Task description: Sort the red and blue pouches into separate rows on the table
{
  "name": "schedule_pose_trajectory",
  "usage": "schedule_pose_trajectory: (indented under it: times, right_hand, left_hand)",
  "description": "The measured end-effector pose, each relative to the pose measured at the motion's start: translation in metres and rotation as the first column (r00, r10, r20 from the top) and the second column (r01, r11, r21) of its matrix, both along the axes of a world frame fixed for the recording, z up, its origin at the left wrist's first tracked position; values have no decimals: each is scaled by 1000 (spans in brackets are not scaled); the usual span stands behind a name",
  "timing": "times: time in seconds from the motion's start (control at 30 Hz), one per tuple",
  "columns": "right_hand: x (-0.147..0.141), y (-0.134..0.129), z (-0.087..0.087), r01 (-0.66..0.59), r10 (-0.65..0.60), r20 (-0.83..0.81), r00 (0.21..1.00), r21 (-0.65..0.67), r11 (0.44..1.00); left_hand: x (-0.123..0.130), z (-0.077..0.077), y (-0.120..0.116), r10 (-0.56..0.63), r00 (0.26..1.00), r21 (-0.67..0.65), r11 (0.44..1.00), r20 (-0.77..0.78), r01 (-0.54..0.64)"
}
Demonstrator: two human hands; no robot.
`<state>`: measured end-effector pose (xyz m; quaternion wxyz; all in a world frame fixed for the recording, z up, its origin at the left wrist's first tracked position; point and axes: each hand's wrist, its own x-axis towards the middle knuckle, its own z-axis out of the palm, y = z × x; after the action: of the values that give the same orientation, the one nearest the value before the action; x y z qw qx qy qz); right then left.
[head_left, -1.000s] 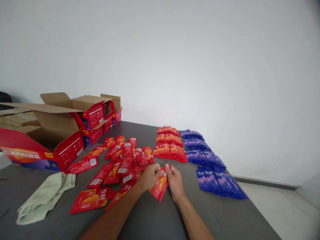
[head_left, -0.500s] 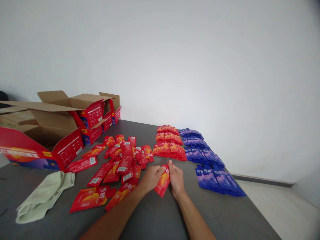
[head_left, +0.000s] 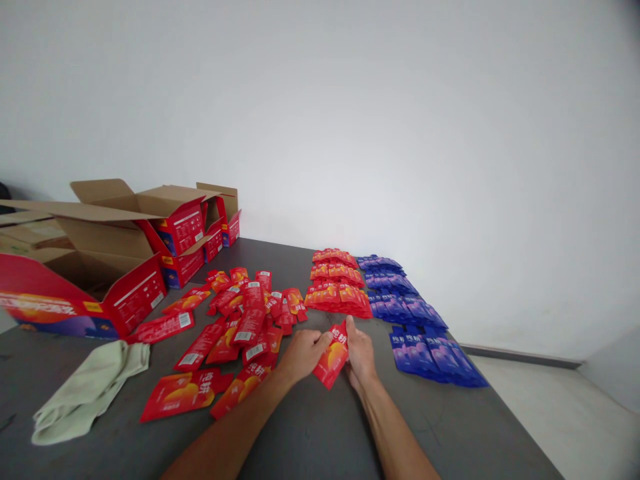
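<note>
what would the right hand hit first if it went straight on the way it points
Likely the nearest row of red pouches, just beyond the right hand, though its height is unclear and it might pass over them.

The nearest open box [head_left: 130, 303] runs off the left edge; small print on its side is unreadable.

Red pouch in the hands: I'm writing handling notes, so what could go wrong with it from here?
The red pouch might crease or slip, being pinched near its upper end by the left hand and right hand. The left forearm, close to the loose red pouches, could brush them. The overlapping red rows may slide if bumped.
</note>
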<state>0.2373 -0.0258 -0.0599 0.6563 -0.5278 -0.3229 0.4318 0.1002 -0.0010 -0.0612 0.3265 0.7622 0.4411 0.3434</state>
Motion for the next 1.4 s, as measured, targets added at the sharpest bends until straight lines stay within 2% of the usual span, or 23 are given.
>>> schedule_pose_trajectory:
  times: [0.1, 0.2, 0.3, 0.37, 0.53, 0.67, 0.73, 0.83, 0.97, 1.07, 1.13, 1.2, 1.27, 1.4]
  right_hand:
    - [1, -1, 2, 0, 0, -25, 1000, -10, 1000]
    - [3, -5, 2, -131, 132, -51, 990, 21, 991]
    - [3, -6, -2, -252, 253, -9, 967, 69, 965]
    - [3, -5, -6, -227, 223, 59, 973, 68, 972]
    - [5, 4, -19, -73, 58, 204, 977, 64, 995]
    - [14, 12, -32, -2, -4, 375, 927, 16, 1000]
    - [20, 16, -37, 35, -26, 509, 861, -10, 999]
    - [28, 17, -40, 85, -37, 714, 699, -32, 996]
    - [28, 9, -32, 114, 81, 891, 447, -146, 983]
    - [20, 1, -21, 156, 31, 972, 232, -69, 985]
    - [13, -4, -15, 95, -21, 992, 121, 10, 995]
    - [5, -6, -13, -21, -6, 998, 64, 7, 1000]
    - [-3, -6, -14, -91, 58, 998, 33, -55, 994]
    - [-11, -4, -19, -113, 154, 988, 0, -153, 982]
  left_hand:
    - [2, 0, 1, 40, 999, 23, 999, -7, -39]
    - [1, 0, 3, 140, 990, 1, 990, 10, -140]
    - [-4, -2, 8, 221, 975, -25, 975, 15, -221]
    - [-7, -3, 10, 230, 973, -32, 973, -13, -230]
    - [-3, 1, 9, 205, 970, 21, 979, -131, -204]
    - [3, -1, 7, 201, 957, 2, 979, -208, -204]
    - [4, -6, 7, 188, 944, -19, 979, -270, -201]
    - [5, -14, 5, 152, 911, -22, 985, -384, -174]
    - [3, -13, 2, 118, 849, 10, 991, -515, -132]
    - [-5, -10, 7, 160, 842, 80, 987, -515, -139]
    - [-14, -9, 15, 226, 854, 190, 970, -468, -153]
    - [-23, -11, 25, 267, 863, 285, 947, -429, -151]
    - [-29, -16, 34, 260, 863, 312, 942, -433, -127]
    - [-29, -26, 44, 218, 841, 286, 955, -495, -80]
